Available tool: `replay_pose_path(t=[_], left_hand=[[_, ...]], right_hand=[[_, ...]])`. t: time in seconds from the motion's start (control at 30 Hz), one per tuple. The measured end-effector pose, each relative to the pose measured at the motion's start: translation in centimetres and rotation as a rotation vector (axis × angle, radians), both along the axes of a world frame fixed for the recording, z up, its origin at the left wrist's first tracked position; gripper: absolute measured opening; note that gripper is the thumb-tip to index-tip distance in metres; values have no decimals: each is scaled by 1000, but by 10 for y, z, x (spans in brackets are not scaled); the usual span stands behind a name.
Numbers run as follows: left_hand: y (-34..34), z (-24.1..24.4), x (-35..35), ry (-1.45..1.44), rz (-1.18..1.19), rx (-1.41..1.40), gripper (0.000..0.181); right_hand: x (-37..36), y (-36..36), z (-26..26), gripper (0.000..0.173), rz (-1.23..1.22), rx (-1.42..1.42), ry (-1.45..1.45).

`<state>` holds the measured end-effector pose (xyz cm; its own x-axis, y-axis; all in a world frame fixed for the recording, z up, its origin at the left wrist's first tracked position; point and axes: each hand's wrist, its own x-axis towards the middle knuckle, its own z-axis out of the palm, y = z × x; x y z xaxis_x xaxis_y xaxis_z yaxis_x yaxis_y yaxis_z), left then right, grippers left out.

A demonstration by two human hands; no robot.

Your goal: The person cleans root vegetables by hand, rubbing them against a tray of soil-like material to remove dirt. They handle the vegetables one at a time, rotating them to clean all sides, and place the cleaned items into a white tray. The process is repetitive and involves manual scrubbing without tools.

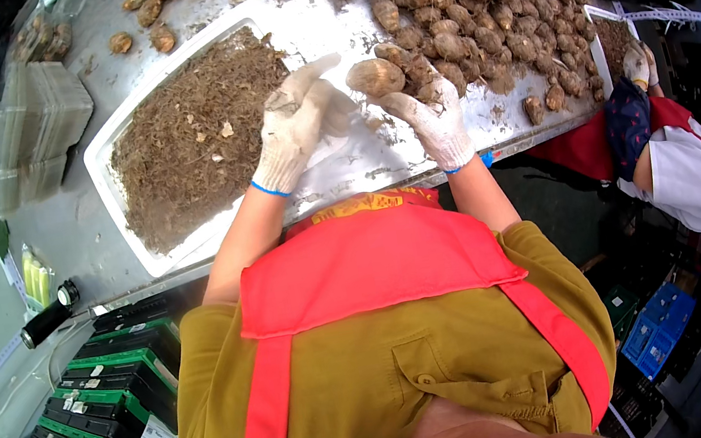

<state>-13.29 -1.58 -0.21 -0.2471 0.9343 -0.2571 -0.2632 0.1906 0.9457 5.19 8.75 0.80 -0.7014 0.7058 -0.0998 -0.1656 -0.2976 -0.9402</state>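
My left hand (296,125), in a white knit glove, is raised over the metal table between a white tray (103,178) of brown fibrous debris and the taro pile; its fingers are spread and blurred, with nothing seen in them. My right hand (433,115), gloved likewise, holds several small brown taro corms at the near edge of a large heap of corms (468,4). The foremost held corm (376,78) points towards my left hand. How the others lie in the palm is partly hidden by the glove.
Loose trimmed corms (162,37) lie beyond the tray. Stacked clear plastic containers (39,116) stand at left, with a black bottle (50,322) near the table corner. Black and green crates (103,385) are stacked below left. A co-worker (682,162) works at another tray on the right.
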Motion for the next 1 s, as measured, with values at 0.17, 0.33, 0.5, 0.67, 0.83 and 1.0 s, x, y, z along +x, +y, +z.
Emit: replay_pose_path(t=[0.17, 0.33, 0.5, 0.67, 0.83, 1.0], left_hand=[[6, 7, 16, 79, -64, 77, 53], [7, 14, 17, 214, -81, 140, 55], [12, 16, 12, 41, -180, -43, 58], [16, -31, -8, -206, -85, 295, 42], [43, 6, -86, -48, 300, 75, 44], [64, -33, -219, 296, 455, 67, 43]], right_hand=[[0, -2, -5, 59, 16, 51, -40], [-1, -5, -15, 52, -16, -92, 52], [-14, -4, -12, 32, -85, -178, 131], [-18, 18, -19, 20, -208, -122, -193], [5, 14, -56, 53, 165, 349, -827], [12, 20, -44, 43, 221, 628, -984]])
